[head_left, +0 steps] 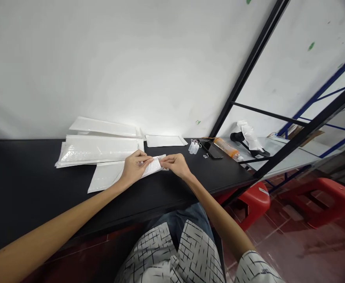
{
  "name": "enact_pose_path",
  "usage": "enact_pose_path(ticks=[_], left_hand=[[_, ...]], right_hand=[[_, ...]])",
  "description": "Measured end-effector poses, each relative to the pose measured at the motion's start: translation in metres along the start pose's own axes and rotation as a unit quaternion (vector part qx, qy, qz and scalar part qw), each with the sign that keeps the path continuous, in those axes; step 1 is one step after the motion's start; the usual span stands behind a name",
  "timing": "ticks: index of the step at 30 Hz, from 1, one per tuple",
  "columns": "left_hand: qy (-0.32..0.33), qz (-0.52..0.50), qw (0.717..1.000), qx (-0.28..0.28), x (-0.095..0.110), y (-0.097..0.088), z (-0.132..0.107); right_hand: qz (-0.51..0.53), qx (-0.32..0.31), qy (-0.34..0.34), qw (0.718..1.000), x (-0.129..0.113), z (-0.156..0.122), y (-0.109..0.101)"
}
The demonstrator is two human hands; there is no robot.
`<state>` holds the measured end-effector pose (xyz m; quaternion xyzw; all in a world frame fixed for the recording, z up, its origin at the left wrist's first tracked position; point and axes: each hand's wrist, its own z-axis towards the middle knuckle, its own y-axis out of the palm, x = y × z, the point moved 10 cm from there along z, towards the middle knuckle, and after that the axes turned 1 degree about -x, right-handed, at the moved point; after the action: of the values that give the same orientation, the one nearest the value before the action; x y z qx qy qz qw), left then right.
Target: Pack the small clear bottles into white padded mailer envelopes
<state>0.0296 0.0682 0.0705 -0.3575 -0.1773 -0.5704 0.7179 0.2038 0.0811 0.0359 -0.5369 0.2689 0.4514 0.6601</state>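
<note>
At the far left, a black tabletop (19, 173) carries a loose pile of white bubble mailers (98, 151), and a flat white mailer (103, 127) is laid behind it against the wall. The edges of the pile overhang one another, so a slide could be caused if it were brushed by the left forearm (72, 210).

Just to the right, a white padded sheet (106, 177) is spread beneath the left hand (134, 167). A narrow folded white strip (156, 165) is pinched between the fingertips of that hand and the right hand (174, 165). Both grips appear closed on the strip, which is held out in front of the palms, in the small space between the hands. Whether the strip and the sheet are one piece cannot be told, as the join is hidden by the left hand. With so little held on smooth plastic, the strip could slip free, or its crease could be skewed by an uneven pull.

Further right, a white card (165, 140) is set near the wall. Small clear dropper bottles (193, 147) are grouped beside a black smartphone (210, 150) and an orange-capped tube (227, 148). The bottles could be tipped over by a wide swing of the right elbow. Beyond the table, a red plastic stool (253, 200) is placed on the tiled floor
</note>
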Motion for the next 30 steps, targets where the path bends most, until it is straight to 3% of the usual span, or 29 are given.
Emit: enact_pose_path(ticks=[3, 6, 9, 10, 12, 16, 24, 27, 30], left_hand=[[0.006, 0.006, 1.000, -0.001, 0.002, 0.000, 0.000], [-0.002, 0.008, 1.000, -0.001, 0.001, 0.000, 0.001], [-0.009, 0.007, 1.000, -0.009, -0.001, 0.001, 0.001], [-0.010, 0.008, 1.000, -0.010, -0.001, 0.001, 0.001], [-0.008, 0.012, 1.000, -0.011, -0.001, 0.002, 0.001], [0.000, 0.022, 1.000, -0.014, 0.000, 0.003, 0.000], [0.005, 0.020, 1.000, -0.012, 0.002, 0.003, 0.000], [-0.003, 0.008, 1.000, -0.013, 0.001, 0.002, 0.000], [-0.005, 0.001, 1.000, -0.011, 0.001, 0.001, 0.000]], right_hand=[[-0.030, 0.001, -0.030, 0.999, -0.008, 0.003, -0.012], [-0.118, 0.120, -0.018, 0.986, -0.009, 0.010, -0.068], [-0.306, 0.303, 0.044, 0.901, -0.008, 0.008, -0.148], [-0.343, 0.324, 0.067, 0.879, -0.005, 0.009, -0.166], [-0.386, 0.315, 0.108, 0.860, 0.008, 0.016, -0.187], [-0.415, 0.266, 0.135, 0.860, 0.029, 0.025, -0.189], [-0.372, 0.274, 0.130, 0.877, 0.033, 0.023, -0.180], [-0.280, 0.303, 0.083, 0.907, 0.017, 0.016, -0.180], [-0.076, 0.278, 0.009, 0.957, -0.001, 0.010, -0.158]])
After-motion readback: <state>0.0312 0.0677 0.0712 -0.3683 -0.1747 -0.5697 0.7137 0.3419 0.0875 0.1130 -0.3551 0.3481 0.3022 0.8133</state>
